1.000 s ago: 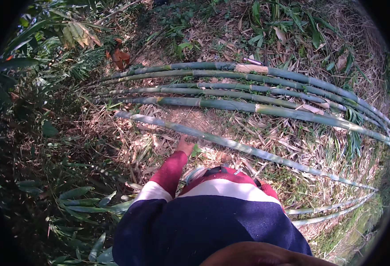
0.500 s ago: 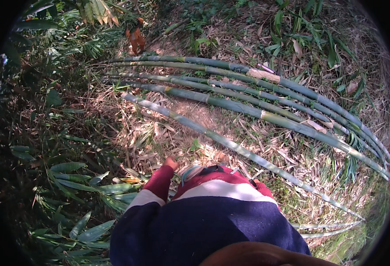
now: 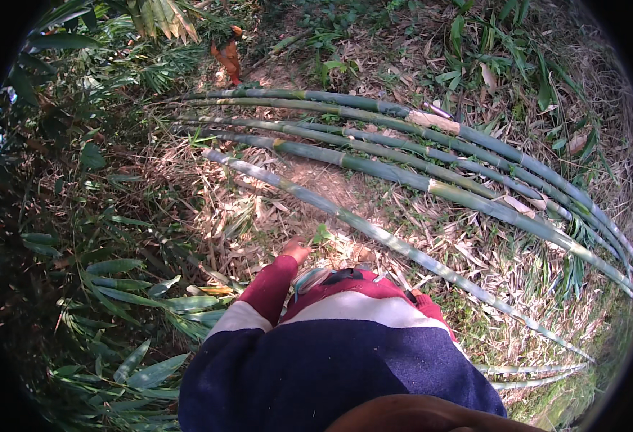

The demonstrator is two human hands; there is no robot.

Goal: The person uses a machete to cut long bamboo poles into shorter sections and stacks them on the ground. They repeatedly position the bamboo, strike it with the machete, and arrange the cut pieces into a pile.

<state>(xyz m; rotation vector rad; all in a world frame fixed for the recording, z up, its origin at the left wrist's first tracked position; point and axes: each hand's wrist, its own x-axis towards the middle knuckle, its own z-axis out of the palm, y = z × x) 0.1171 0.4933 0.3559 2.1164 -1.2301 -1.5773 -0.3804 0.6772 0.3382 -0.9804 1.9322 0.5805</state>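
My left hand point(image 3: 297, 250) is held out just ahead of my waist on the left, above dry leaf litter. Its fingers are partly visible and look loosely stretched, with nothing seen in them. Of my right hand point(image 3: 416, 293) only a sliver shows by the red sleeve, and its fingers are hidden by my body. Nearest in front of me lies a single bamboo pole point(image 3: 356, 222), running slantwise from upper left to lower right. Beyond it, several thick green bamboo poles point(image 3: 385, 170) lie side by side on the ground.
Two thinner poles point(image 3: 525, 369) lie at lower right. Leafy bamboo branches point(image 3: 126, 299) crowd the left side. A slim, shiny pinkish object point(image 3: 437, 110) rests beside the farthest pole. Farther off is an orange-brown shape point(image 3: 227, 59) that I cannot make out.
My left hand has moved slightly forward and to the right. The ground and poles have shifted a little rightward in the view. The poles show no movement of their own.
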